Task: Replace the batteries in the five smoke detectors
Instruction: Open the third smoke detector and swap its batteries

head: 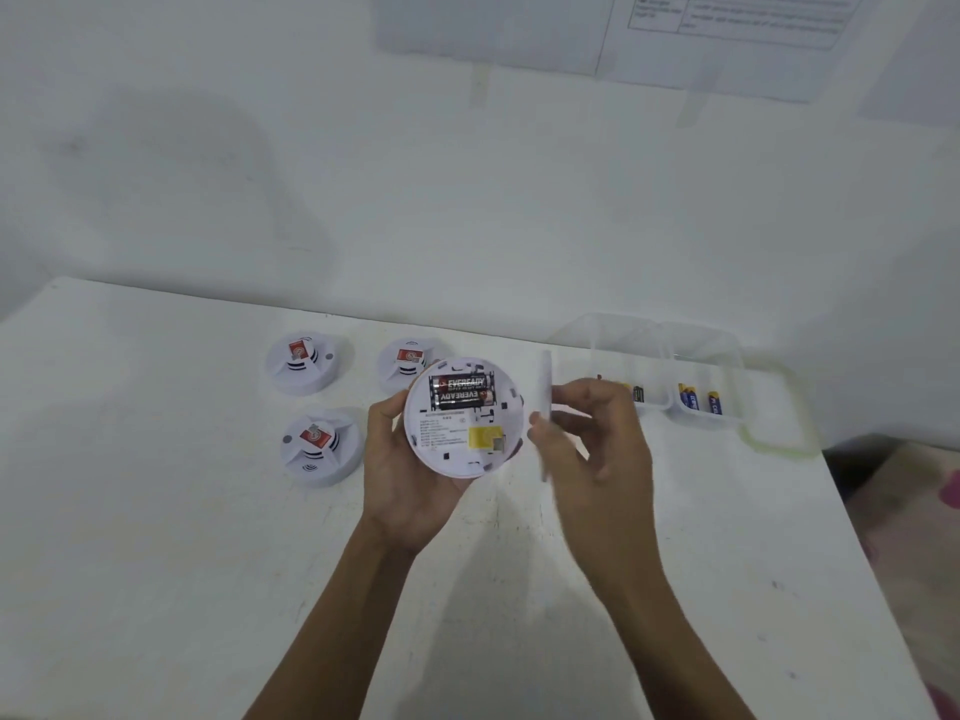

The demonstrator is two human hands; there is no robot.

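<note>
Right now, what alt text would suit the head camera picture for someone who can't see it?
A left hand holds an opened smoke detector showing two black batteries, while the right hand holds its white cover beside it. Three more detectors sit on the table, with spare batteries in clear boxes to the right.

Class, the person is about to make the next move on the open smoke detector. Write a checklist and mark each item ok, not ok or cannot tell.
1. Detector held firmly in the left hand: ok.
2. Cover off, pinched in the right hand: ok.
3. Both Eveready batteries exposed in their bay: ok.
4. Right hand free to pull batteries: not ok, it holds the cover.
5. Spare batteries in the clear tray: ok.
6. Fitted batteries old or new: cannot tell.
</note>
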